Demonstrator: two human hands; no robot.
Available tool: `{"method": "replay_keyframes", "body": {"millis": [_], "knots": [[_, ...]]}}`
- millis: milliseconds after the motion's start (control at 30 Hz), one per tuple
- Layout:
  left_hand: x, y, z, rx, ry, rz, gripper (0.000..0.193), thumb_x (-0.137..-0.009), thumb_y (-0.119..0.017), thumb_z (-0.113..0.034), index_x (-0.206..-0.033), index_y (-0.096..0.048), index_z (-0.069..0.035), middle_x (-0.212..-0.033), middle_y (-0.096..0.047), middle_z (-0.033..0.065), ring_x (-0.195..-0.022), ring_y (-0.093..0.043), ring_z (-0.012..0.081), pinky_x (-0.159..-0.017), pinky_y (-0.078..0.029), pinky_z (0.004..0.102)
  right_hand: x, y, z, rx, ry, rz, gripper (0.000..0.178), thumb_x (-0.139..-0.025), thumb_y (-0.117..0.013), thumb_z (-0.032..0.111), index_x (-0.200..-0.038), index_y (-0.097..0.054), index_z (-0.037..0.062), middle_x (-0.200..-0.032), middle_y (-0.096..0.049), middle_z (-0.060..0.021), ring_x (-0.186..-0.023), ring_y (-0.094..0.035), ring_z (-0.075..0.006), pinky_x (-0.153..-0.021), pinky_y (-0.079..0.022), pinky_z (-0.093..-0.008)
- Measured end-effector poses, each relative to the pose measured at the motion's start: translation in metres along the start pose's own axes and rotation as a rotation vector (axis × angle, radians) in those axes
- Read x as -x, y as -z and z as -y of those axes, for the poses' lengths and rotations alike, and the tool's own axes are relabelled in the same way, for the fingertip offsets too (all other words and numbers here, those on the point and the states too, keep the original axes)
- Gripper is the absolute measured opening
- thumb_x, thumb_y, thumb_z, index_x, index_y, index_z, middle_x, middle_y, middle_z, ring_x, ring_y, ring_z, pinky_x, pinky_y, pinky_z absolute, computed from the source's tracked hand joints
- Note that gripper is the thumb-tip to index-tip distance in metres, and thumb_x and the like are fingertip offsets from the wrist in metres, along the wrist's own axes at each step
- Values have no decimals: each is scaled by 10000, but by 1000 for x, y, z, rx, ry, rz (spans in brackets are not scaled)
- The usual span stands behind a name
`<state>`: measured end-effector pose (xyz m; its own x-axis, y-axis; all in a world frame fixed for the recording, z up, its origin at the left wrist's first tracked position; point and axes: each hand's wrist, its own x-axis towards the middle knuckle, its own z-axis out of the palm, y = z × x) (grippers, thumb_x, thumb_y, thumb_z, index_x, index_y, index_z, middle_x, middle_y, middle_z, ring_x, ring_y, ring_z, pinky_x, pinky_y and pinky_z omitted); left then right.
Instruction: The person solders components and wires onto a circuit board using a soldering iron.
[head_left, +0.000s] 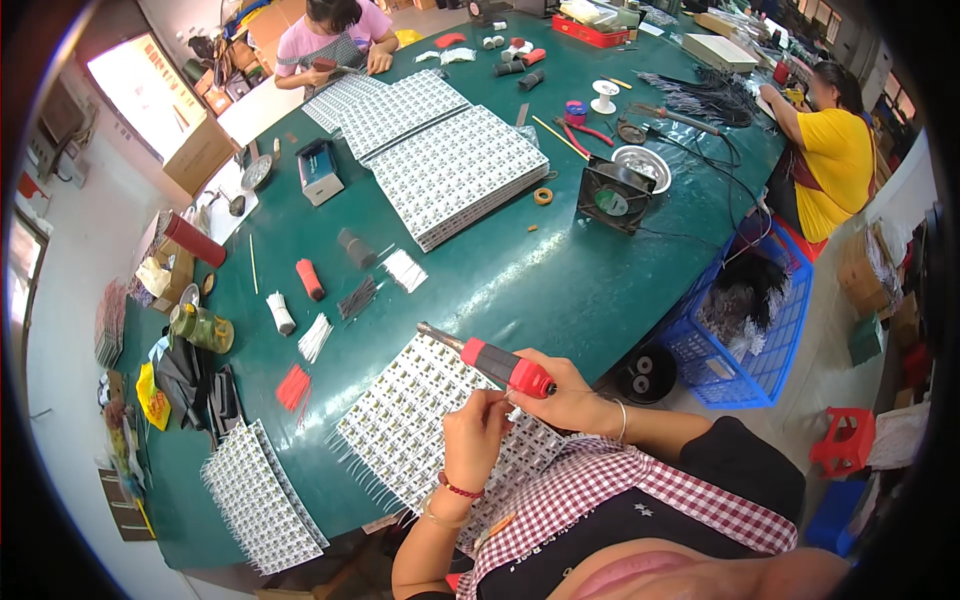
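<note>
My right hand (568, 402) is wrapped round a red and black soldering iron (500, 366), whose metal barrel points away to the left over a white circuit board panel (405, 425). Close beside it, my left hand (474, 432) is closed in a pinch near a small white piece (514, 413) between the two hands; what the fingertips grip is too small to make out. Rows of small parts cover the panel, and thin pale wires stick out along its left edge. Part of it lies under my hands and against my checked apron (620, 470).
More panels (262, 500) lie at the near left, and tall panel stacks (455, 175) stand mid-table. Bundles of red wires (294, 388) and white wires (315, 338) lie nearby. A black fan (612, 197) stands beyond; a blue crate (745, 310) sits right. Two people work across the table.
</note>
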<state>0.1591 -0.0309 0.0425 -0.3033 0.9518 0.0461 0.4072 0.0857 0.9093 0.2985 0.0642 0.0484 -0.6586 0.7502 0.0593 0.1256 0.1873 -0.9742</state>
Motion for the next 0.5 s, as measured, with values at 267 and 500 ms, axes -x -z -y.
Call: {"method": "replay_keyframes", "body": {"millis": [267,500], "knots": [[0,3,-4,-42,23,16,103,-881,-601,2,-938,-659,64,-735,-709,120,-612,-696,159,-558,-540,255,-1,2,-9,-6,-1,25,367,-825,-710,124,-1144,-555,31,-853,-666,-96,-755,-635,-130,-685,-515,-301],[0,7,-4,-18,56,36,120,-892,-622,-58,-916,-692,38,-695,-700,111,-605,-700,160,-537,-522,261,-4,9,-10,-369,-110,126,244,-850,-723,196,-967,-620,9,-824,-656,-23,-757,-613,-96,-689,-505,-270]]}}
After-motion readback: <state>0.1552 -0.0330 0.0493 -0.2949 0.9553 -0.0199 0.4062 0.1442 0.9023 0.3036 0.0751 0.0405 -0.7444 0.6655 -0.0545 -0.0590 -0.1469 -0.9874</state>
